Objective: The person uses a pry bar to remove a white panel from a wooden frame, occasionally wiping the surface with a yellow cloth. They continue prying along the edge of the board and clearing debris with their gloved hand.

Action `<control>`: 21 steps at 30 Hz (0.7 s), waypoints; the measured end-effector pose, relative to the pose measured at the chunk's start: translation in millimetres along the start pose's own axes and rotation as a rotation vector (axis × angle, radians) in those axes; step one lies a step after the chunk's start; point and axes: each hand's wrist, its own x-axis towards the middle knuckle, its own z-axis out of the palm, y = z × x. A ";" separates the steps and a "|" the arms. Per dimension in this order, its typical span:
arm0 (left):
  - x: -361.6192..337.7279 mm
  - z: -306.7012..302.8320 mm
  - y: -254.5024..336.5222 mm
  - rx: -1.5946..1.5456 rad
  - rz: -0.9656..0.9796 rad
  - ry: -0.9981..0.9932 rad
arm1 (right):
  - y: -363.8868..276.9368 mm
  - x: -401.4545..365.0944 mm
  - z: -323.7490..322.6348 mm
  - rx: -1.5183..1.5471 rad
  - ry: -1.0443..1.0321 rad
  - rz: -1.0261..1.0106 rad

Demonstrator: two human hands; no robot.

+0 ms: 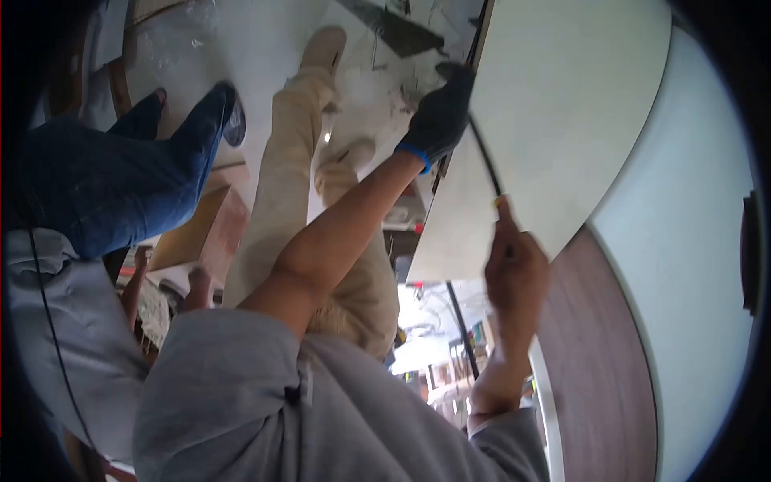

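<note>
My right hand, bare and slightly blurred, is closed around the handle of a long, thin, dark file with a yellow collar. Its shaft slants up and left over a pale board. At the far end of the shaft is my left hand, in a dark glove with a blue cuff. The glove looks closed on that end, beside the board's left edge; its fingertips are partly hidden. The file's tip cannot be seen.
Another person in jeans is close on my left. A cardboard box is near their legs. Dark scraps litter the floor beyond my feet. On the right are a brown wood-grain panel and a white surface.
</note>
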 end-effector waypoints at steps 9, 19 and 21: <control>-32.8 -8.8 -82.2 -0.068 -0.272 -0.380 | 41.9 -17.1 75.1 0.225 -0.043 -0.008; 40.8 -9.2 17.6 -0.066 -0.546 -0.393 | 74.5 -107.9 51.6 0.575 -0.034 0.201; 43.0 -6.1 17.9 0.047 -0.588 -0.397 | 93.8 -129.1 68.5 0.754 0.011 0.278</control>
